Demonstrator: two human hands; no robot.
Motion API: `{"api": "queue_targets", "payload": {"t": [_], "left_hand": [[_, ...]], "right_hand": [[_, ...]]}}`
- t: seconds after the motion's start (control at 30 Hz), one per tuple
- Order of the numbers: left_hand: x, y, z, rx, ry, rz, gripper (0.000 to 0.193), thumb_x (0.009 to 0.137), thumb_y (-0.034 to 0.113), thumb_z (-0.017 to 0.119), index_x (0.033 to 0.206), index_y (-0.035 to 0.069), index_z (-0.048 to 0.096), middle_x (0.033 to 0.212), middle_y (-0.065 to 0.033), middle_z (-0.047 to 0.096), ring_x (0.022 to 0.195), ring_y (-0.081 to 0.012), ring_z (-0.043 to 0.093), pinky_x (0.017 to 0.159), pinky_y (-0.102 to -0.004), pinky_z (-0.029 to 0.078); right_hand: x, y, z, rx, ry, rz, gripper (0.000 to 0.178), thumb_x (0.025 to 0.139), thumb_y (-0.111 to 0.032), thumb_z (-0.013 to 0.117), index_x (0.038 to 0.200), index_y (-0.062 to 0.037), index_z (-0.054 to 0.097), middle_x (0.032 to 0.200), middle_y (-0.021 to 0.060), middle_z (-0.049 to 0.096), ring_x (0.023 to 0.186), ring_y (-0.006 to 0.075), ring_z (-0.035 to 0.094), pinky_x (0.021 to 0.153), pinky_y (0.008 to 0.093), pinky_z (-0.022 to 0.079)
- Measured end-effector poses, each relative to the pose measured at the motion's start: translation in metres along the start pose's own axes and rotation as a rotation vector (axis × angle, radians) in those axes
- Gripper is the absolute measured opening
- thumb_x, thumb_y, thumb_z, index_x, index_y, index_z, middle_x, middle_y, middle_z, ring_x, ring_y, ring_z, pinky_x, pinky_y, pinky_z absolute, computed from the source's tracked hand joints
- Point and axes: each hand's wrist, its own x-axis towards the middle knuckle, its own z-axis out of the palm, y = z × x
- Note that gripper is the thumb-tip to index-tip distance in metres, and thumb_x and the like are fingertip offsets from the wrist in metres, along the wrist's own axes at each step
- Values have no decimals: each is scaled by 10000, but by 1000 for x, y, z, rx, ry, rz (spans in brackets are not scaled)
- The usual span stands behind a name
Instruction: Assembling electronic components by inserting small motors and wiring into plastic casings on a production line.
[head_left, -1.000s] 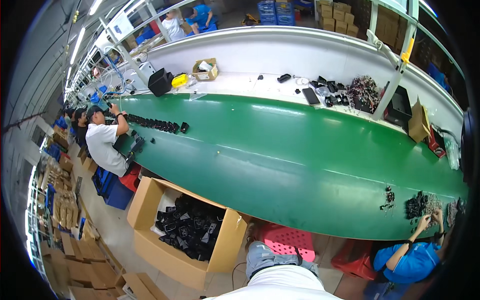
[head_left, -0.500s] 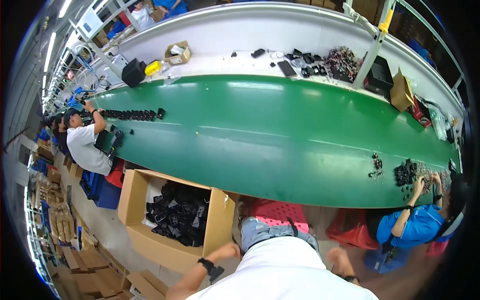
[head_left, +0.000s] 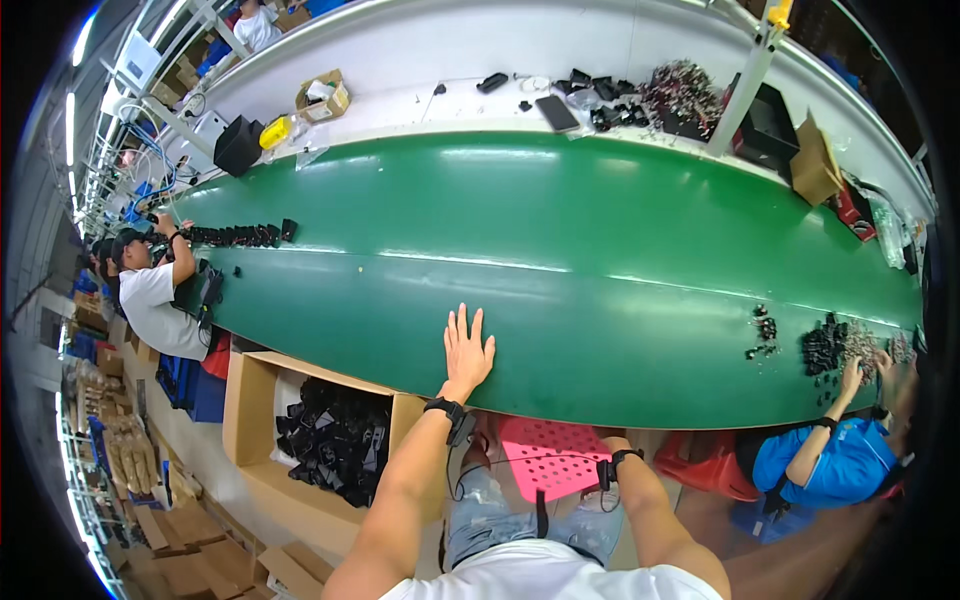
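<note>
Compared with 0.5 s ago, the left hand [head_left: 466,352] is up from the person's side onto the green table [head_left: 620,350], and the right hand [head_left: 615,440] is at its near edge, beside the pink stool [head_left: 538,438] below. The left fingers are spread, palm down, holding nothing; the right fingers are hidden, so their grip can't be told. For steady support, weight is best kept over a flat left palm, forearm clear of the cardboard box [head_left: 243,410] of black parts [head_left: 335,440].
</note>
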Motion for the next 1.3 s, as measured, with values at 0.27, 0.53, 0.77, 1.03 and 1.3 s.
{"api": "queue_targets", "payload": {"t": [0.27, 0.53, 0.77, 1.03, 1.3], "left_hand": [[7, 4, 4, 103, 2, 13, 597, 891, 305, 515, 1430, 105, 354, 1509, -202, 235, 1372, -410, 232, 1101, -516, 216], [5, 1, 3, 98, 21, 12, 604, 883, 315, 521, 1428, 111, 360, 1507, -197, 244, 1370, -411, 235, 1093, -527, 220], [4, 3, 5, 77, 26, -4, 623, 869, 323, 534, 1430, 114, 359, 1504, -200, 249, 1370, -409, 240, 1093, -517, 228], [8, 3, 8, 85, 88, -51, 617, 876, 329, 521, 1431, 114, 356, 1507, -202, 236, 1373, -400, 239, 1100, -511, 218], [-3, 2, 9, 93, 125, -9, 615, 896, 332, 499, 1435, 87, 333, 1500, -227, 229, 1364, -420, 240, 1095, -518, 224]], "right_hand": [[-6, -29, 53, 101, -113, 10, 344, 787, -209, 644, 1071, -15, 632, 957, 205, 663, 914, 375, 640, 788, 389, 519], [8, -7, 27, 79, -56, 25, 347, 787, -208, 644, 1075, -16, 631, 965, 205, 661, 919, 374, 637, 795, 390, 517], [46, -27, 0, 36, -6, -66, 349, 786, -208, 645, 1078, -17, 629, 972, 205, 659, 923, 373, 636, 800, 390, 515], [135, -76, -40, -128, 11, -332, 352, 786, -207, 645, 1082, -18, 627, 980, 204, 658, 928, 373, 633, 806, 391, 512], [184, -154, -48, -228, -9, -589, 354, 785, -206, 645, 1086, -19, 625, 988, 204, 656, 933, 372, 631, 812, 391, 510]]}}
